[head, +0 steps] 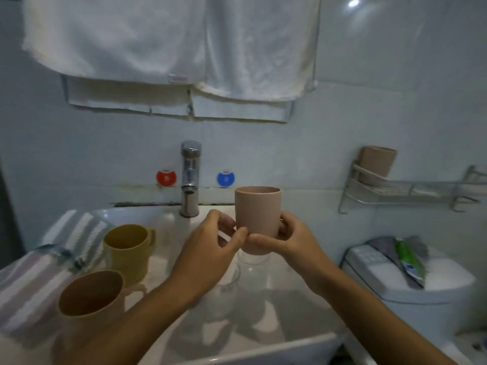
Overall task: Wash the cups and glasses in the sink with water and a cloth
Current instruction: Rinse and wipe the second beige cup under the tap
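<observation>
- Both hands forming the grip: left hand (210, 241) and right hand (287, 238) are pinching the low part of a plain pinkish-beige plastic cup (257, 217), thumbs meeting at its front, fingers curling round its sides. Cup is staying upright, held up over the white ceramic sink (263, 349), just right of the chrome tap (190, 180).
- No water is visibly running from the spout; blur is making this hard to confirm.
- Judgement: washing of this cup is looking barely begun. Doing it well likely means shifting one hand higher for a firmer hold, bringing the mouth under the spout, and freeing the other hand for the cloth.
- Risk, as a guess: a wet, smooth plastic wall pinched only near the base is slipping easily.
- Clear glasses (224, 291) are sitting in the basin beneath the hands; their count is hard to tell.
- On the left counter: a mustard-yellow plastic mug (126, 256), a brown plastic mug (89, 296) nearer the camera, and a striped cloth (29, 283) lying beside them.
- Room: white towels (168, 40) are hanging above on the pale tiled wall; red and blue round markers are flanking the tap; a metal wall shelf (400, 191) is carrying another beige cup; a white toilet tank (400, 280) is standing at right.
</observation>
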`<state>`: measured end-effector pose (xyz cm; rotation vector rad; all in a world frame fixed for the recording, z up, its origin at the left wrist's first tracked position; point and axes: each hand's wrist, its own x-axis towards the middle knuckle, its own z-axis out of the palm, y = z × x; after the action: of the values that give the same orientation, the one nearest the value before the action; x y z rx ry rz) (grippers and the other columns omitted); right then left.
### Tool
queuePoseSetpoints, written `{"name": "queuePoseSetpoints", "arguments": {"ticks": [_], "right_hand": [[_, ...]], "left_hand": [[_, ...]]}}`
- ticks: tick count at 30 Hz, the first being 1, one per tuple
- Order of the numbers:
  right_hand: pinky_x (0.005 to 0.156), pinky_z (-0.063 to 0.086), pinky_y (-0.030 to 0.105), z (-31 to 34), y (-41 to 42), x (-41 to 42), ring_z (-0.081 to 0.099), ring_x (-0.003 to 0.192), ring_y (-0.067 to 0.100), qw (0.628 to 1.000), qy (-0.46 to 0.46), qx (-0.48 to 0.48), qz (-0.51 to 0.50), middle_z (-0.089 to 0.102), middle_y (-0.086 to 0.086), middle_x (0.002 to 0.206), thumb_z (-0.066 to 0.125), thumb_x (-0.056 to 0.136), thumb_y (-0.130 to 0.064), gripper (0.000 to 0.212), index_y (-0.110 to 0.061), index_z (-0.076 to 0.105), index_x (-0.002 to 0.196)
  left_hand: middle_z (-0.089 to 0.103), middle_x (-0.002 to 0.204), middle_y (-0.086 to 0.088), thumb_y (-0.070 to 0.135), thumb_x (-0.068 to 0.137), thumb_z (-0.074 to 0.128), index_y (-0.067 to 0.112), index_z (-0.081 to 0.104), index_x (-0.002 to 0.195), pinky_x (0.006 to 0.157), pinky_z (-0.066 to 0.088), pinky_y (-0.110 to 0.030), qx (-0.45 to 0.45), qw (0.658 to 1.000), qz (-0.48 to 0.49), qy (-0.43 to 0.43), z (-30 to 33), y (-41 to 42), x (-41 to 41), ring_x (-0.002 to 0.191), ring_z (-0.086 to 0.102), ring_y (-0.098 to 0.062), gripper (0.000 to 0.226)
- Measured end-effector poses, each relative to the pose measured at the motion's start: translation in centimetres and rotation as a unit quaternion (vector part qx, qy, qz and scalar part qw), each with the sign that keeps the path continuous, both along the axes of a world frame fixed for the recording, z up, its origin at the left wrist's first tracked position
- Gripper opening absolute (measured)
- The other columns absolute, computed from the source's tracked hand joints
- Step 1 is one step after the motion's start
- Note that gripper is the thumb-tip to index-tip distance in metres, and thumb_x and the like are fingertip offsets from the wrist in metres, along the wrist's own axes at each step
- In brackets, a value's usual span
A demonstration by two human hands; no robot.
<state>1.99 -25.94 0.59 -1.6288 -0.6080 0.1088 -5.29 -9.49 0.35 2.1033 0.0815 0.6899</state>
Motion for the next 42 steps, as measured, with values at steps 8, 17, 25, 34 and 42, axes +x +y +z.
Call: {"name": "queuePoseSetpoints", "arguments": {"ticks": [8,17,25,34,42], "right_hand": [[0.080,0.058,0.028,1.8,-8.5,4.4,0.070,0.096,0.011,0.986,-0.033,0.013,-0.162,0.071,0.000,0.113,0.086,0.069,-0.032,0.068,-0.017,0.056,0.128],[0.076,0.056,0.025,3.0,-14.5,7.4,0.068,0.095,0.012,0.965,-0.053,0.005,-0.255,0.070,0.000,0.111,0.083,0.075,-0.022,0.058,-0.015,0.055,0.126],[0.072,0.052,0.020,7.6,-21.0,15.4,0.064,0.090,0.008,0.894,-0.137,0.077,-0.419,0.065,0.002,0.108,0.085,0.075,-0.022,0.058,-0.011,0.052,0.120],[0.089,0.056,0.041,8.7,-25.0,25.7,0.064,0.098,0.026,0.840,-0.088,0.048,-0.534,0.066,0.009,0.115,0.088,0.064,-0.027,0.070,-0.008,0.054,0.122],[0.094,0.052,0.049,6.7,-27.5,33.3,0.055,0.114,0.036,0.821,-0.011,-0.101,-0.562,0.064,0.018,0.113,0.087,0.029,-0.052,0.085,-0.017,0.066,0.104]], "left_hand": [[0.067,0.088,0.002,0.028,0.094,0.057,0.021,0.057,0.090,0.077,0.056,-0.039,-0.080,0.995,-0.061,0.029,-0.6,-8.4,8.4,0.082,0.067,-0.019,0.008],[0.061,0.075,0.013,0.032,0.085,0.067,0.025,0.061,0.086,0.066,0.045,-0.027,-0.070,0.995,-0.023,0.066,-3.1,-14.1,14.9,0.073,0.060,-0.012,0.009],[0.062,0.069,0.014,0.046,0.081,0.067,0.028,0.060,0.076,0.063,0.039,-0.028,0.025,0.997,0.072,0.016,-4.9,-14.1,16.3,0.070,0.061,-0.018,0.021],[0.061,0.064,0.015,0.050,0.079,0.066,0.028,0.056,0.072,0.059,0.039,-0.028,0.052,0.996,0.069,0.008,-5.2,-14.4,16.2,0.065,0.060,-0.017,0.025],[0.055,0.066,0.015,0.054,0.082,0.059,0.028,0.052,0.077,0.063,0.035,-0.026,0.069,0.995,0.064,0.038,-4.6,-14.4,15.9,0.079,0.065,-0.015,0.027]]}}
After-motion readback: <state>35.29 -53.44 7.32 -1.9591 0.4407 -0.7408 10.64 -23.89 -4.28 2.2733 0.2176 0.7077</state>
